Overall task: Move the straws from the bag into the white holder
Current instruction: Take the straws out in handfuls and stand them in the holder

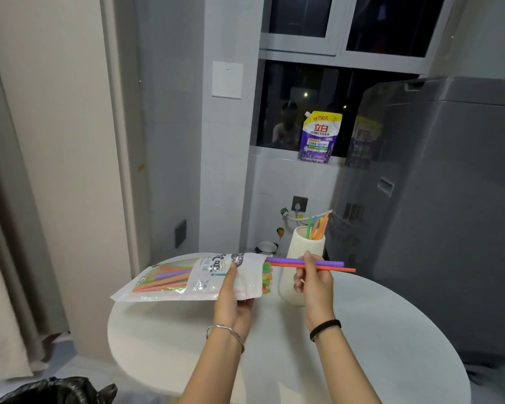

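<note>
My left hand (233, 298) holds a clear plastic bag (187, 278) of coloured straws level above the round white table (362, 345), its open end pointing right. Several straw ends (267, 277) poke out of the mouth. My right hand (314, 282) pinches a purple straw (330, 263) and an orange straw (338, 269), both partly pulled out of the bag and lying horizontal. Just behind them stands the white holder (302, 249), upright, with several straws (317, 225) leaning in it.
A grey washing machine (449, 214) stands close on the right of the table. A purple detergent pouch (319, 138) sits on the window sill. A curtain (12, 228) hangs at the left, and a black rubbish bag (59, 392) lies at the lower left.
</note>
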Available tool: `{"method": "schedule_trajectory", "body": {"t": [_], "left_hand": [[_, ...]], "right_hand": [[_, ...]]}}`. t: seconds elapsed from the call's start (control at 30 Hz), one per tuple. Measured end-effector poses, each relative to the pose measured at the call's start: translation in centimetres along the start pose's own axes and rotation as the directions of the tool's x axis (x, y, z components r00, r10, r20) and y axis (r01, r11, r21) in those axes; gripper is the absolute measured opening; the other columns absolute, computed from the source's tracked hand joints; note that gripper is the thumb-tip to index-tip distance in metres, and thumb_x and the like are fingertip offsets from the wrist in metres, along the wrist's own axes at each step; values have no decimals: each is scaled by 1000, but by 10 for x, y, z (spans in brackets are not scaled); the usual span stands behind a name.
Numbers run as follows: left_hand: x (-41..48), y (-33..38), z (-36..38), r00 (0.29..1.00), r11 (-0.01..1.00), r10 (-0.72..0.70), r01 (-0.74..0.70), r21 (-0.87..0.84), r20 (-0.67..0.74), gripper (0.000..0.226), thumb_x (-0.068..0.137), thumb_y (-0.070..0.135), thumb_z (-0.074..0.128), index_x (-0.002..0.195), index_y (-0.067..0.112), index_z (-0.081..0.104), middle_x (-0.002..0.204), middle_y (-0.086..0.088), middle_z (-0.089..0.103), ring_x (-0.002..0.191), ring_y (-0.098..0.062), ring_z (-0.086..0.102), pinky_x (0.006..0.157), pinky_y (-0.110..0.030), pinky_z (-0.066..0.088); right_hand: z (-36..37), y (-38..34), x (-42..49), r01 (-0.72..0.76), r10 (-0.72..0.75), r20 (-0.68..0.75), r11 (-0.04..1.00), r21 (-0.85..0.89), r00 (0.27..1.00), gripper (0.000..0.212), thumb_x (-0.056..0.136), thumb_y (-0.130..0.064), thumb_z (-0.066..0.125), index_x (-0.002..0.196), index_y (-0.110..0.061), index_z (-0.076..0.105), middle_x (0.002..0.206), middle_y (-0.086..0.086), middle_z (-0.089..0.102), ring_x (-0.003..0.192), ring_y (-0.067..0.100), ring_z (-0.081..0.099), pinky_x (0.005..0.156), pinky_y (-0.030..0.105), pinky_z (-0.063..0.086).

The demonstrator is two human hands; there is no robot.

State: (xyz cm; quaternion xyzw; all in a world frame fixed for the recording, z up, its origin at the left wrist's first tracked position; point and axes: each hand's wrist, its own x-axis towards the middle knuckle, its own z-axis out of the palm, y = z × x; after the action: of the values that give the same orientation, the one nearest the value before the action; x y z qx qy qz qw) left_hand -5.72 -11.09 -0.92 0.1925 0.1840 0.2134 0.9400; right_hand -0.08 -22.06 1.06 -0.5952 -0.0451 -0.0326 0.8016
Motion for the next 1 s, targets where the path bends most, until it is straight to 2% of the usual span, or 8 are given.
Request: {"method": "schedule_trajectory", "body": {"t": [0.13, 0.2, 0.27, 0.4, 0.5, 0.67, 0.83, 1.0], "left_hand": [[0, -3, 6, 1000, 1000, -20, 20, 6, 15, 48, 97, 18, 56, 143, 7, 48, 140, -15, 58, 129, -30, 56, 91, -37, 53], [-3, -6, 12, 999, 999, -33, 33, -1, 24, 46, 97, 16, 57, 141, 7, 50, 138, -14, 60, 118, -27, 61, 78, -32, 59], [-1, -7, 17, 999, 999, -46, 47, -21, 26, 45, 96, 16, 57, 140, 8, 51, 135, -12, 61, 107, -24, 64, 80, -31, 57], [9, -4, 23, 998, 997, -54, 56, -55, 35, 35, 95, 16, 58, 130, 14, 53, 113, -6, 69, 89, -16, 65, 77, -29, 58], [19, -2, 23, 999, 998, -46, 47, -53, 27, 28, 95, 16, 59, 122, 17, 53, 101, -2, 68, 87, -14, 65, 62, -25, 59], [32, -5, 24, 999, 999, -33, 33, -26, 14, 25, 95, 17, 58, 119, 18, 53, 100, 0, 67, 87, -14, 64, 60, -23, 58], [40, -12, 26, 999, 999, -41, 42, -17, 17, 6, 94, 17, 60, 99, 20, 59, 96, 0, 70, 85, -14, 67, 58, -24, 59], [44, -15, 25, 999, 999, -33, 33, 5, 25, 3, 94, 18, 60, 95, 21, 60, 67, 7, 77, 57, -6, 73, 51, -20, 58]], "right_hand": [[0, 0, 3, 47, -45, 48, 998, -38, 998, 21, 93, -29, 52, 80, -13, 55, 51, -1, 45, 37, 4, 39, 37, 15, 33], [5, 0, 4, 61, -54, 101, 996, -66, 993, 22, 93, -28, 53, 80, -10, 57, 49, -3, 47, 38, 3, 40, 38, 14, 34], [5, -7, 9, 110, -102, 104, 991, -79, 989, 26, 94, -27, 51, 77, -8, 56, 48, -3, 46, 39, 4, 40, 39, 15, 34], [-12, -35, 31, 276, -271, 56, 950, -145, 961, 38, 96, -31, 46, 62, -15, 47, 50, 4, 41, 42, 10, 38, 46, 22, 34], [-27, -65, 53, 385, -393, 3, 898, -212, 920, 42, 97, -34, 43, 59, -16, 43, 48, 2, 39, 44, 14, 37, 50, 29, 32], [-40, -104, 87, 485, -504, 32, 809, -333, 863, 38, 97, -35, 42, 64, -16, 45, 53, 1, 42, 50, 16, 42, 53, 32, 38], [-33, -109, 107, 521, -505, 169, 718, -461, 846, 36, 95, -36, 45, 69, -12, 50, 59, 6, 43, 54, 18, 45, 53, 32, 41], [-25, -105, 122, 520, -434, 292, 632, -575, 852, 33, 95, -35, 45, 82, -6, 54, 64, 7, 49, 61, 21, 52, 63, 38, 48]]}}
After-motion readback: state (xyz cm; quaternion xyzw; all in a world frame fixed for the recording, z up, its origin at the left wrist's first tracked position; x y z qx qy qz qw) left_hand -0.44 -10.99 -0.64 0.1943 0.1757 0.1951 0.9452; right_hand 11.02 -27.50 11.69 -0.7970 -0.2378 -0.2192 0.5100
